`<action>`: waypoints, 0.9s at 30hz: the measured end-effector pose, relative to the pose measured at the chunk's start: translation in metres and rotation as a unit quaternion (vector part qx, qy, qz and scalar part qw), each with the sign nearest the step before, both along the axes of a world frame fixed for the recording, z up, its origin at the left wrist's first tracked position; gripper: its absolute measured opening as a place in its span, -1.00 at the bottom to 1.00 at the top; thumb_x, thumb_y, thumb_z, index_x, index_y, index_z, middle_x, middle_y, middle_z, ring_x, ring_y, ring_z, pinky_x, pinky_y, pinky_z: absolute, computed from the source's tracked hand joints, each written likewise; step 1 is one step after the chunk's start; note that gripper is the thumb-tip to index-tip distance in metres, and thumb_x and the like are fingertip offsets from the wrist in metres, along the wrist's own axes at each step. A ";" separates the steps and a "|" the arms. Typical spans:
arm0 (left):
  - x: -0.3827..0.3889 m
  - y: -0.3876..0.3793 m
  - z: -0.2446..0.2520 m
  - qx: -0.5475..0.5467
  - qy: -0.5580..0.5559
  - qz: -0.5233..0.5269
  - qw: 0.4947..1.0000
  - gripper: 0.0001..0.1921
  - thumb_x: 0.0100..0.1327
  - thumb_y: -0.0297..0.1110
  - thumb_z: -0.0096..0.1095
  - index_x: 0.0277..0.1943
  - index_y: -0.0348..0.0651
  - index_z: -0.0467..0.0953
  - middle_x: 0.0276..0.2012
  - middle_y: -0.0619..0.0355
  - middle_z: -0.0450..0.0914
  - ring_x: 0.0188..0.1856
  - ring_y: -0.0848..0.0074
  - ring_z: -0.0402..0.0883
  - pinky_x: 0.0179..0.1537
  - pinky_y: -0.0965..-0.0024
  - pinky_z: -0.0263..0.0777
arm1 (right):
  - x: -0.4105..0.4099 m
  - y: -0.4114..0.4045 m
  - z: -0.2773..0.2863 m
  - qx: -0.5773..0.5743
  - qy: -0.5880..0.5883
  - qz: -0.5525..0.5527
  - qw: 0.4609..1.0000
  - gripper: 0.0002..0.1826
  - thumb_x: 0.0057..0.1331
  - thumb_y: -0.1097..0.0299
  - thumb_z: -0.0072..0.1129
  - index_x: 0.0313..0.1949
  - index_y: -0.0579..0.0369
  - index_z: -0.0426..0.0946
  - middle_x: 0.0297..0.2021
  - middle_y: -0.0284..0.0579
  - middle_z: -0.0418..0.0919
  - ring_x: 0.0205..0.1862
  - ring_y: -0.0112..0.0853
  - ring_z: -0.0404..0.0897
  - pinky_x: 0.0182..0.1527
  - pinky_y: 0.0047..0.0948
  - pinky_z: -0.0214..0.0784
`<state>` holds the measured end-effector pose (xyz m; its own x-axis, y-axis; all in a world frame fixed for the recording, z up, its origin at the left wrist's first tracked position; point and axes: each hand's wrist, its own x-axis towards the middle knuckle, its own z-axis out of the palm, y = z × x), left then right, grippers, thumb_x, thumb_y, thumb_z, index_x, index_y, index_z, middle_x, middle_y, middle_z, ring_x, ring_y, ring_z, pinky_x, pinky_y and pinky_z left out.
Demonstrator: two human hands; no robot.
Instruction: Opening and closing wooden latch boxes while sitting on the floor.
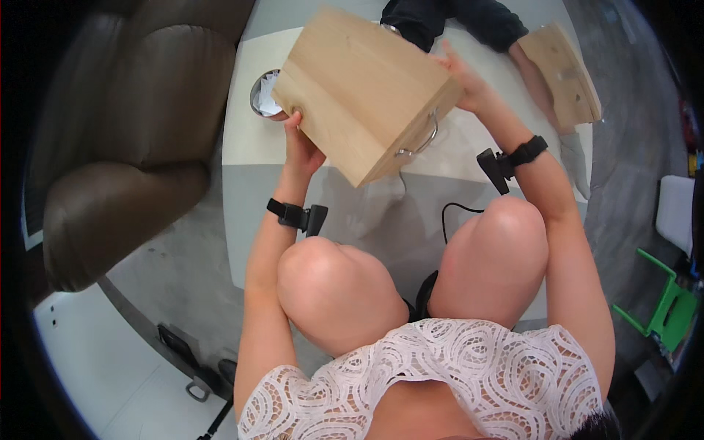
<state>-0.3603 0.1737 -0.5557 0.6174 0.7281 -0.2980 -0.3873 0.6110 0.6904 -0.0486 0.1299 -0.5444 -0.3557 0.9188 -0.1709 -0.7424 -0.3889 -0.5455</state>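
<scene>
A pale wooden box [363, 82] is held up, tilted, in front of me between both hands. My left hand [303, 146] grips its lower left edge, thumb on the broad face near a dark knot. At the far right side, my right hand [465, 82] bears against the box, with some fingers raised and partly hidden behind it. A curved metal handle [422, 137] is fixed to the narrow side facing right and towards me. Just left of the box stands a round tin [258, 104] holding white paper-like pieces, partly covered by the box.
Another person's dark-clothed limbs [478, 22] are at the top, beside wooden boards [564, 77]. A grey-and-cream mat [247, 137] lies below. A brown leather sofa [148, 104] stands left; a green frame [674, 308] is at right. A black cable [451, 206] runs by my knee.
</scene>
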 end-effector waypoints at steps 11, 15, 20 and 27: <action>0.026 0.024 0.011 -0.017 0.023 0.167 0.986 -0.20 -0.02 0.16 0.11 0.20 -0.17 0.13 0.08 0.00 0.26 0.17 0.13 0.23 0.12 -0.07 0.20 | -0.031 -0.044 0.042 0.015 -0.258 -0.043 0.965 -0.43 0.34 0.15 -0.18 0.24 0.11 -0.03 0.08 0.15 0.27 -0.13 -0.20 0.52 -0.19 -0.31 0.45; 0.040 0.019 0.006 0.034 0.076 0.194 0.977 -0.13 -0.05 0.16 0.13 0.23 -0.09 -0.06 0.13 -0.03 0.11 0.13 0.05 0.24 0.07 -0.08 0.26 | -0.044 -0.009 0.049 -0.017 -0.362 -0.069 0.929 -0.40 0.29 0.25 -0.10 0.23 0.17 -0.06 -0.06 0.13 0.34 -0.24 -0.22 0.55 -0.31 -0.31 0.47; 0.045 0.007 0.018 0.097 0.073 0.233 0.965 -0.16 0.08 -0.13 0.14 0.26 0.18 -0.32 0.17 -0.05 0.04 0.11 0.05 0.27 -0.02 0.00 0.36 | -0.034 0.015 0.022 -0.022 -0.462 -0.155 0.873 -0.67 0.24 0.47 -0.18 0.00 0.23 0.14 -0.40 0.00 0.51 -0.51 -0.28 0.57 -0.49 -0.38 0.49; -0.055 0.021 -0.004 0.102 0.111 0.160 0.976 -0.35 0.25 -0.05 -0.08 0.30 -0.09 -0.10 0.16 -0.01 0.20 0.08 0.21 0.35 0.06 0.18 0.27 | 0.033 0.039 0.033 -0.021 -0.516 -0.112 0.849 -0.73 0.28 0.40 -0.11 -0.07 0.25 0.39 -0.42 -0.17 0.54 -0.53 -0.49 0.54 -0.53 -0.52 0.43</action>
<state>-0.4151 0.1951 -0.5595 0.2861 0.9309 -0.2270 -0.3618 0.3243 0.8740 -0.0158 0.1688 -0.5116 0.1864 0.9293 -0.3190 0.0653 -0.3357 -0.9397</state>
